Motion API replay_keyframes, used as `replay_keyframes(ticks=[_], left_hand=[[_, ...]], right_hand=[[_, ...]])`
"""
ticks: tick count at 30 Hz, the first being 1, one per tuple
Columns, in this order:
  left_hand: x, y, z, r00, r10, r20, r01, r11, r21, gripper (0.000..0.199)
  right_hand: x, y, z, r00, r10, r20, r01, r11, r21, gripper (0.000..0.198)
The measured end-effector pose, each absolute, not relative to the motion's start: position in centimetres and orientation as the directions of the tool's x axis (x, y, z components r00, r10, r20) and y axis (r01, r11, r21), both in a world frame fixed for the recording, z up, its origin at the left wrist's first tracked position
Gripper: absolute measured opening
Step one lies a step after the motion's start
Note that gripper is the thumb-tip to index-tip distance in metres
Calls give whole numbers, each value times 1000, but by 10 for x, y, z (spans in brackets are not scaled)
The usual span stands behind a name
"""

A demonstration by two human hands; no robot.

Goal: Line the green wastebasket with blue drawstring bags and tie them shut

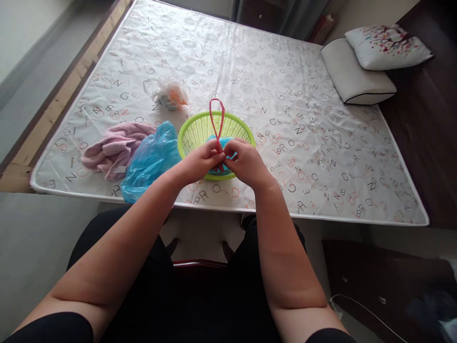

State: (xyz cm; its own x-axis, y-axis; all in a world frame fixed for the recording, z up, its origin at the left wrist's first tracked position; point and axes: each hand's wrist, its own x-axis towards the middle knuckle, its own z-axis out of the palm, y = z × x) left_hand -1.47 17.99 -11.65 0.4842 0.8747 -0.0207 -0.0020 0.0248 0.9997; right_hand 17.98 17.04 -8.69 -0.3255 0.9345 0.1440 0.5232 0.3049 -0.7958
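Left hand: fingers curled shut, pinching the lower end of a red loop against the right hand. Right hand: likewise closed, fingertips meeting the left at the loop's base. Red loop: a thin strip standing upright above both hands, over the near rim of the basket.

Green basket: round, slotted plastic, on the mattress near the middle of its near edge. Contents: something blue, mostly hidden by the hands; what it is cannot be told.

Blue plastic bag: crumpled, touching the basket's left side, at the near edge. Pink cloth: bunched, just left of the bag. Small clear bag: beyond the basket, contents indistinct. Two pillows: far right corner.

Open room: the mattress's right half and far-left stretch.
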Motion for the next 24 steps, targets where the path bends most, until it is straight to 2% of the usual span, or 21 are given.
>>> replay_keyframes(ticks=[5, 9, 15, 21, 24], left_hand=[[-16, 176, -112, 490, 871, -34, 12, 32, 999, 20], [-12, 172, -105, 434, 901, 3, 4, -5, 1000, 18], [-9, 173, -96, 407, 908, -96, -73, 137, 988, 15], [-2, 171, -94, 320, 934, -161, -100, 202, 974, 15], [3, 168, -91, 240, 952, -190, -113, 222, 969, 14]], right_hand=[[182, 172, -91, -384, 915, 121, 481, 310, -820, 23], [180, 170, -88, -354, 922, 157, 471, 321, -822, 26], [175, 168, -93, -289, 925, 246, 404, 351, -845, 23], [161, 168, -106, -222, 926, 305, 514, 377, -771, 28], [156, 168, -113, -134, 931, 340, 564, 353, -746, 30]])
